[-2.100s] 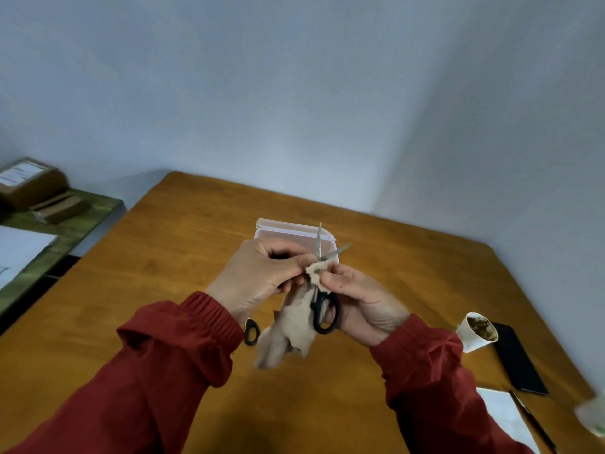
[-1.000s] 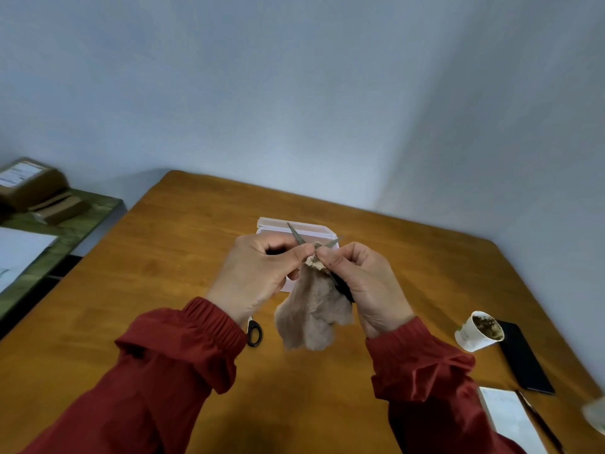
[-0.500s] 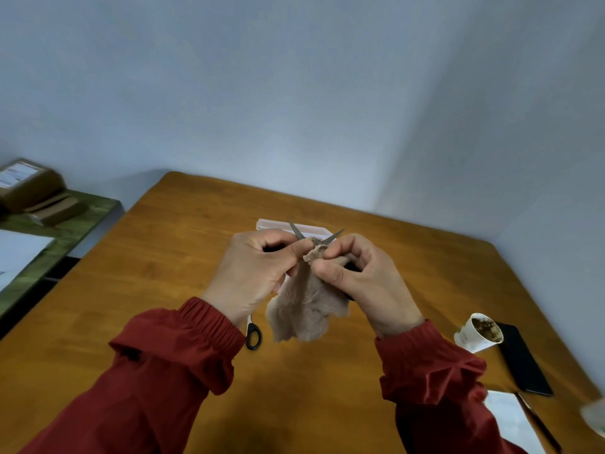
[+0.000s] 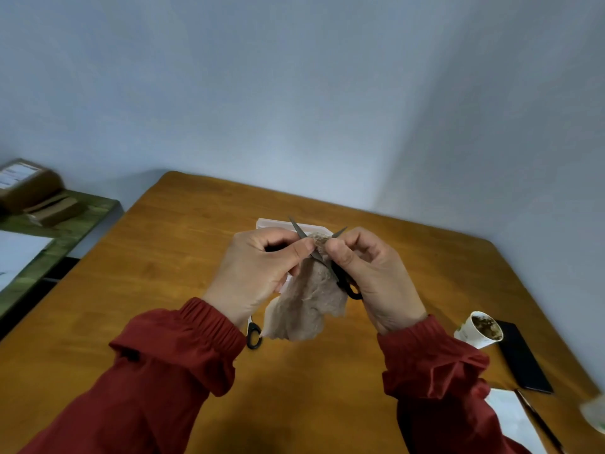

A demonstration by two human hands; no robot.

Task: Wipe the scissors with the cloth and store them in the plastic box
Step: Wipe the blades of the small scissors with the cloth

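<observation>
The wiping stage is being carried out; storage is not yet begun. The scissors (image 4: 327, 267) are being held in the air above the wooden table (image 4: 183, 257), in front of the plastic box (image 4: 273, 223), with their blades spread in a V pointing away from the person. The black handle end is being gripped by the curled fingers of the right hand (image 4: 373, 273). The beige cloth (image 4: 304, 306) is being pinched against the left blade by the thumb and curled fingers of the left hand (image 4: 258, 270); a bunch of it is being pressed into the gap between the blades, and the rest is hanging loose below the hands. How clean the blades are cannot be told.

Placement in the box is judged to remain. The box is mostly hidden, so whether it is open cannot be told. A second pair of black-handled scissors (image 4: 253, 334), lying on the table under the left wrist, is judged possibly to be awaiting wiping.
</observation>
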